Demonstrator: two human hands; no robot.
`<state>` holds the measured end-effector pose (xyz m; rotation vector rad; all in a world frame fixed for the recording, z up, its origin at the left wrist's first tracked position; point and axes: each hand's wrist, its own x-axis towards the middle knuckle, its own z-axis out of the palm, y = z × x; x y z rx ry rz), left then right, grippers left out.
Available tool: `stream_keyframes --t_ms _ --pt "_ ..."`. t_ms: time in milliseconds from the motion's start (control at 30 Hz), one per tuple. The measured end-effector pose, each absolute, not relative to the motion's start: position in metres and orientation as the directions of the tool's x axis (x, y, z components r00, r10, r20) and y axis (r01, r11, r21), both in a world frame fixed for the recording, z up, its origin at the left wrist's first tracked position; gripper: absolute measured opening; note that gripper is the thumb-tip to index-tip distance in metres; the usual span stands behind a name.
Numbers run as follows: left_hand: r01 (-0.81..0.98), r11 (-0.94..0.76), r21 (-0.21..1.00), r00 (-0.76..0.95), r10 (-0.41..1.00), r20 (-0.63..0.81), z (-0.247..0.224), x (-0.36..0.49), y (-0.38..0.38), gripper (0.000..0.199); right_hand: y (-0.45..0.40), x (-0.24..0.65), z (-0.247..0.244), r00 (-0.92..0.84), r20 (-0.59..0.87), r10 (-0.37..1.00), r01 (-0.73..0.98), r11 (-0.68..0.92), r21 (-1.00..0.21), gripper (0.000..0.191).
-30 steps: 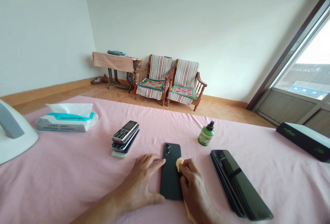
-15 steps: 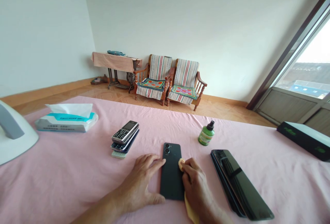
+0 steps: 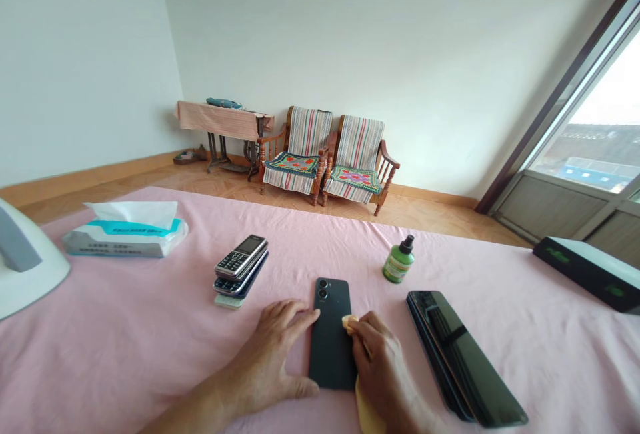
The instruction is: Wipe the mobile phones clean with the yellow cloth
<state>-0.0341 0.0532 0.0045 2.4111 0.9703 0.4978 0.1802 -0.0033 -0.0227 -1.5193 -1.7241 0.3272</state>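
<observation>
One pink tablecloth [image 3: 145,334], left hand [image 3: 275,347] spread wide, right hand [image 3: 379,357] pinched tight, dark smartphone [image 3: 331,344] lying flat, camera side up, between both hands, green spray bottle [image 3: 399,263] beyond, yellow cloth [image 3: 367,414] clamped in the right hand at the smartphone's right edge.

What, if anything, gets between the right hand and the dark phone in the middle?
Just the yellow cloth that the right hand pinches at the right edge of the dark phone. Nothing else visible stands between them.
</observation>
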Motion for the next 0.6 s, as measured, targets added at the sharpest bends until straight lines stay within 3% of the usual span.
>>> stream_keyframes --t_ms 300,600 --pt "0.552 -0.622 0.555 0.683 0.719 0.127 0.007 -0.033 0.052 0.088 0.004 0.179 -0.017 0.104 0.374 0.922 0.702 0.198 -0.684 0.023" --pt "0.553 -0.629 0.546 0.684 0.717 0.133 0.004 -0.035 0.052 0.09 -0.012 0.175 -0.021 -0.026 0.394 0.919 0.822 0.244 -0.515 0.025"
